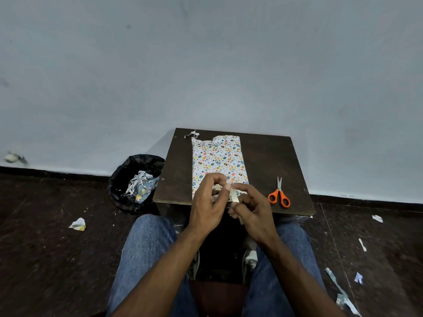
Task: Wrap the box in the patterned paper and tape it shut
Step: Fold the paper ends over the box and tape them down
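Note:
The box (218, 160), covered in white paper with small coloured figures, lies lengthwise on a small dark wooden table (263, 156). Its far end shows ragged, uneven paper. Both hands hover over the box's near end. A pale strip of tape (234, 195) runs between them. My left hand (207, 207) has its fingers curled, with thumb and forefinger pinching at the top of the strip. My right hand (250, 208) holds the strip lower down, and the strip's tail shows below its fingers. The near end of the box is hidden behind my hands.
Orange-handled scissors (279, 194) lie shut on the table to the right of the box. A paper scrap (192, 134) sits at the table's far left corner. A black-lined bin (135, 183) with paper cuttings stands left of the table. Paper scraps litter the dark floor.

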`<control>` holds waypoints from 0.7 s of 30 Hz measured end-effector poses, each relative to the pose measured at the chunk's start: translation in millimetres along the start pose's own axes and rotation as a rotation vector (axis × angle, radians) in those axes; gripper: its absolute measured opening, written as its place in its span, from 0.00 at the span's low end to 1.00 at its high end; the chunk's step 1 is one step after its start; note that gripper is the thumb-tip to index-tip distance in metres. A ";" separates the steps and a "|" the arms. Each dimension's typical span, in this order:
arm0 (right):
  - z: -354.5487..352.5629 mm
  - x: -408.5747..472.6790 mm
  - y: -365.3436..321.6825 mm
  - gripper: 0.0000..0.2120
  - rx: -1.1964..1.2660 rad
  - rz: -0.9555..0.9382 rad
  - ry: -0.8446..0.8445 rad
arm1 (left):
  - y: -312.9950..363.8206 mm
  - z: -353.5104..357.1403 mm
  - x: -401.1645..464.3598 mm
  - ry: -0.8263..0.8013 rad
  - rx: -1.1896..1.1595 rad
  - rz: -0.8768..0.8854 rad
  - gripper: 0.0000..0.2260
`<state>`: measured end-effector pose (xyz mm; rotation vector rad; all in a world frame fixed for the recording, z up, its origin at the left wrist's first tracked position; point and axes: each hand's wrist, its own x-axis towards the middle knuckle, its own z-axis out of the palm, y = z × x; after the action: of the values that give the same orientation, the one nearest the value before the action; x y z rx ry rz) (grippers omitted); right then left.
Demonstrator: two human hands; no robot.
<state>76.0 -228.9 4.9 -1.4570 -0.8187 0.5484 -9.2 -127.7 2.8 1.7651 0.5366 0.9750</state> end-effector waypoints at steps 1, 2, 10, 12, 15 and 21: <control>1.0 -0.7 -1.1 0.18 0.033 0.011 0.004 | 2.9 0.3 -2.0 0.008 -0.056 -0.046 0.09; 1.6 -1.2 -1.2 0.17 0.061 0.025 0.010 | 3.4 0.5 -3.7 0.006 -0.095 -0.077 0.12; 2.1 -3.7 -5.2 0.15 0.102 0.036 0.006 | 7.4 8.7 -7.7 0.060 -0.199 -0.201 0.05; 1.6 -4.3 -4.0 0.15 0.084 0.041 0.001 | 6.7 8.5 -6.4 0.082 -0.189 -0.167 0.03; 0.9 -4.3 -1.1 0.16 0.048 0.067 0.012 | 2.0 7.4 -5.4 0.089 -0.131 -0.047 0.03; 3.4 -1.0 -0.7 0.08 -0.026 0.103 0.110 | 5.0 5.2 -7.0 0.028 -0.141 -0.051 0.06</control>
<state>72.7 -227.6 5.2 -1.5452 -0.6692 0.5321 -9.4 -137.6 3.9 1.6077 0.5157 0.9800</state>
